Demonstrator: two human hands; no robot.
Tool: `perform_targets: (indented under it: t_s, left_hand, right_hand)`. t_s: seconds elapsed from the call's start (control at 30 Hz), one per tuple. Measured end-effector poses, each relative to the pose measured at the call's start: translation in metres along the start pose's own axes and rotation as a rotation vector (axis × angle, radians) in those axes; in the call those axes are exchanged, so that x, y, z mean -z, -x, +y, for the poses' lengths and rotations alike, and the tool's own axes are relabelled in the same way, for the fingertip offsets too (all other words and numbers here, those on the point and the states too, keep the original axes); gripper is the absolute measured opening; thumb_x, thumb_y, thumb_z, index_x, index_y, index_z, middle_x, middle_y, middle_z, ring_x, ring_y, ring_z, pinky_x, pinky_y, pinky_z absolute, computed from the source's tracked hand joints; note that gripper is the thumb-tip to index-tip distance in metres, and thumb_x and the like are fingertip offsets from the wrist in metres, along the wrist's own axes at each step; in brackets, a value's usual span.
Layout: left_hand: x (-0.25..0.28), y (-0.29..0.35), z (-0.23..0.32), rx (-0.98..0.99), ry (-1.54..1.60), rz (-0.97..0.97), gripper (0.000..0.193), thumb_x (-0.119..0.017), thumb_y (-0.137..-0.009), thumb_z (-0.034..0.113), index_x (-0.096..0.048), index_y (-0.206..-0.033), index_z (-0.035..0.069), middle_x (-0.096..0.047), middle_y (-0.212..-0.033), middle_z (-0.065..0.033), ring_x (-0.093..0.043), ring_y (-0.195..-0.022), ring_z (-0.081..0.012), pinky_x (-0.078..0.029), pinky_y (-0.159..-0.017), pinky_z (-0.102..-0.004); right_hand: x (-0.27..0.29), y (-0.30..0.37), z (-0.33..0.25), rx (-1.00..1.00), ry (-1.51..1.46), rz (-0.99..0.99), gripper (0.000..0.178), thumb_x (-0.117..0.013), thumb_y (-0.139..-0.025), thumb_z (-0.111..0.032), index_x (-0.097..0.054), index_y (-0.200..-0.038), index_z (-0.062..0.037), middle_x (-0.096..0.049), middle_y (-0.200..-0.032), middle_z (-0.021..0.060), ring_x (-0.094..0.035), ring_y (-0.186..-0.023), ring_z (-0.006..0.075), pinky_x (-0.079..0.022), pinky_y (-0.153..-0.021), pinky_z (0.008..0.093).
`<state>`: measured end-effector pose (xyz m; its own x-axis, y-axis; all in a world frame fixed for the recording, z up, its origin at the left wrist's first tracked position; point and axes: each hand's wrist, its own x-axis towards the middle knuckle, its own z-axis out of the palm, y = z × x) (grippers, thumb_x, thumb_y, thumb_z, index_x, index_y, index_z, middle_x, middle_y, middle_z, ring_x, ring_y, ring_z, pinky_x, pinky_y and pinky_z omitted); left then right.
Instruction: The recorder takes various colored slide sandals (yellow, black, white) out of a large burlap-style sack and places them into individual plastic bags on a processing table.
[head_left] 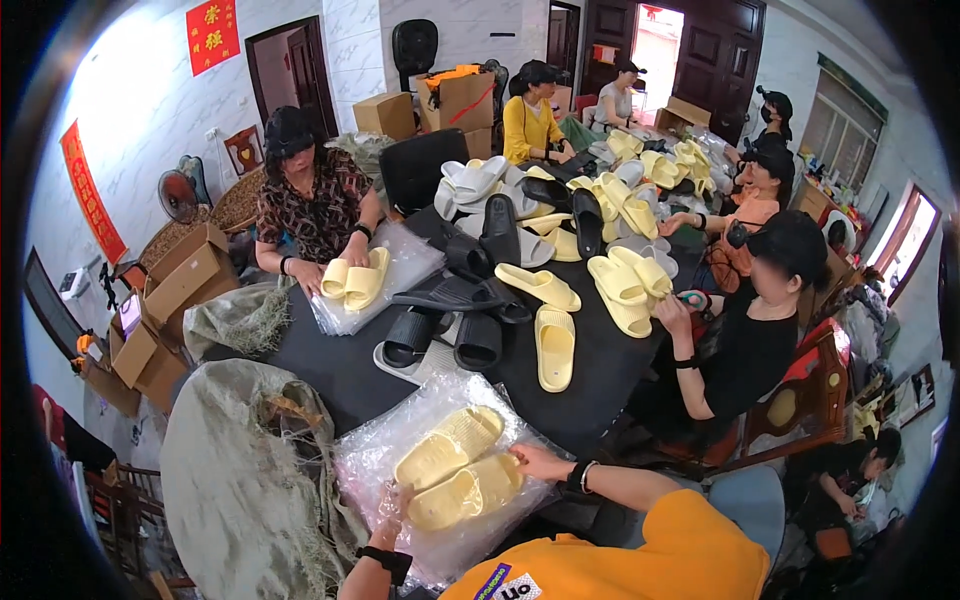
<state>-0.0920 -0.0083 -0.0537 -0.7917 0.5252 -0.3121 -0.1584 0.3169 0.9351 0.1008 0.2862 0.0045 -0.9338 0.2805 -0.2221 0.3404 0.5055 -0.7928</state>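
Observation:
A pair of pale yellow slippers lies side by side on a stack of clear plastic bags (365,455) at the table's near edge. My left hand (392,508) is closed at the heel end of the nearer yellow slipper (435,508); its fingers are partly hidden and slightly blurred. At the strap end of that same slipper, my right hand (540,463) grips the edge with thumb and fingers. The farther yellow slipper (425,455) rests untouched beside it. Past the bags lie black slippers (478,342) and a single yellow slipper (555,350).
Mixed slippers are heaped along the dark table (610,395). Across to the left, a person (315,190) handles yellow slippers on plastic bags. To the right, a person in black (750,340) holds a yellow slipper and a small tool. A large woven sack (245,470) stands at my left.

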Motion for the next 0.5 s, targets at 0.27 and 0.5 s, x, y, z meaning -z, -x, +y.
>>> perform_targets:
  t_s: [0.27, 0.5]
  left_hand:
    - [-0.003, -0.014, 0.002, 0.206, -0.119, -0.055, 0.031, -0.06, -0.077, 0.023, -0.051, -0.09, -0.003, -0.058, -0.076, -0.013, -0.057, -0.06, -0.0197, -0.047, -0.051, -0.0315]
    - [0.023, -0.002, -0.004, 0.05, 0.037, 0.276, 0.025, -0.051, -0.077, 0.019, -0.053, -0.09, -0.002, -0.056, -0.074, -0.0093, -0.055, -0.055, -0.0217, -0.047, -0.05, -0.0362]
  right_hand:
    - [-0.003, -0.006, 0.008, 0.03, -0.068, -0.064, 0.044, -0.055, -0.069, -0.009, -0.046, -0.112, -0.0014, -0.054, -0.097, 0.0155, -0.053, -0.09, 0.0265, -0.043, -0.077, 0.0346]
    - [-0.006, -0.007, 0.015, 0.063, -0.08, 0.028, 0.045, -0.053, -0.072, -0.006, -0.046, -0.117, -0.0034, -0.055, -0.1, 0.0142, -0.054, -0.091, 0.0246, -0.043, -0.08, 0.0323]
